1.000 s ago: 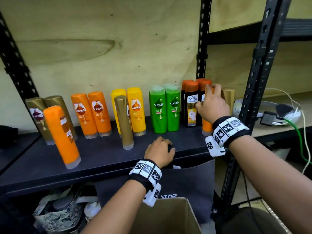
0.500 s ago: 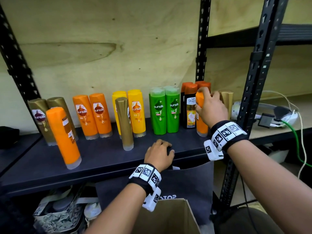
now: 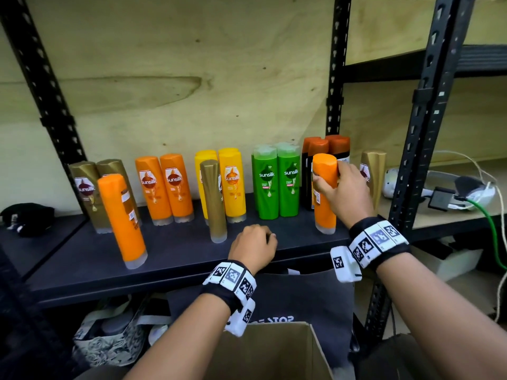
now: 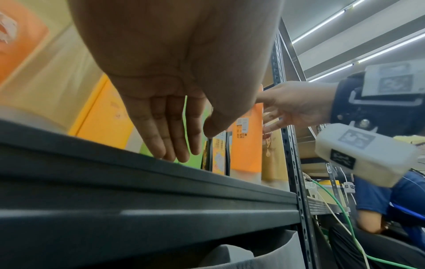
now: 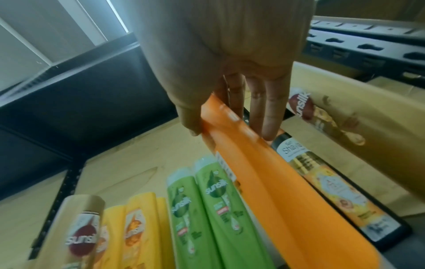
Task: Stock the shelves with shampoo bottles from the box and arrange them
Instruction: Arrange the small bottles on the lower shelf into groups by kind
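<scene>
My right hand (image 3: 326, 178) grips the top of an orange shampoo bottle (image 3: 325, 207), which stands on the dark shelf (image 3: 178, 250) in front of the dark, orange-capped bottles (image 3: 337, 146). In the right wrist view, thumb and fingers of my right hand (image 5: 230, 131) clasp the orange bottle (image 5: 276, 191). My left hand (image 3: 255, 245) rests on the shelf's front edge and holds nothing; the left wrist view shows the left hand's fingertips (image 4: 177, 156) touching the shelf. The cardboard box (image 3: 274, 349) sits below, its inside hidden.
Gold (image 3: 87, 187), orange (image 3: 164, 187), yellow (image 3: 233, 185) and green (image 3: 277, 182) pairs line the back. A loose orange bottle (image 3: 120, 218) and a gold one (image 3: 214, 198) stand forward. Another gold bottle (image 3: 373, 174) stands by the upright post (image 3: 419, 160). Headset and cables (image 3: 439, 190) lie to the right.
My right hand has drawn the orange bottle forward and left, out from beside the dark bottles. The left hand has stayed on the shelf edge.
</scene>
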